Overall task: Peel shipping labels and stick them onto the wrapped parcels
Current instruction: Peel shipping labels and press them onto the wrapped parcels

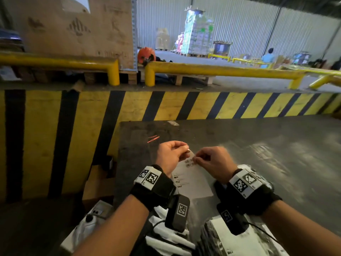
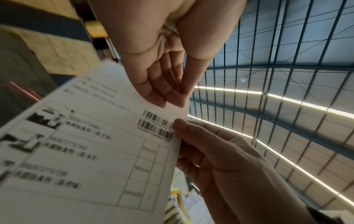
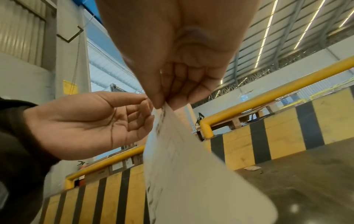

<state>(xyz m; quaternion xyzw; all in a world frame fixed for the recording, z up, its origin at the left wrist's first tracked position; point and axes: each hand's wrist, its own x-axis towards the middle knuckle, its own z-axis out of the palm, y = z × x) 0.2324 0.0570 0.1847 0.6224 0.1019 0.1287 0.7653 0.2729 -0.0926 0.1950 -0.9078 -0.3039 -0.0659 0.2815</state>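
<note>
A white shipping label sheet (image 1: 191,180) with barcodes and printed rows hangs upright between my two hands above the dark floor. My left hand (image 1: 186,151) pinches its top corner between thumb and fingers (image 2: 180,98). My right hand (image 1: 195,159) pinches the same edge right beside the barcodes, thumb on the printed face (image 2: 178,125). The right wrist view shows the right hand (image 3: 162,106) nipping the sheet's tip (image 3: 182,174) and the left hand (image 3: 149,109) meeting it. Wrapped parcels (image 1: 227,242) in white and black film lie below my forearms.
A yellow-and-black striped wall (image 1: 129,104) stands ahead, with yellow guard rails (image 1: 221,70) above it. Red scraps (image 1: 153,138) and a crumpled bit (image 1: 173,123) lie on the grey floor (image 1: 258,145). Another white parcel (image 1: 86,224) lies lower left beside flat cardboard (image 1: 96,182).
</note>
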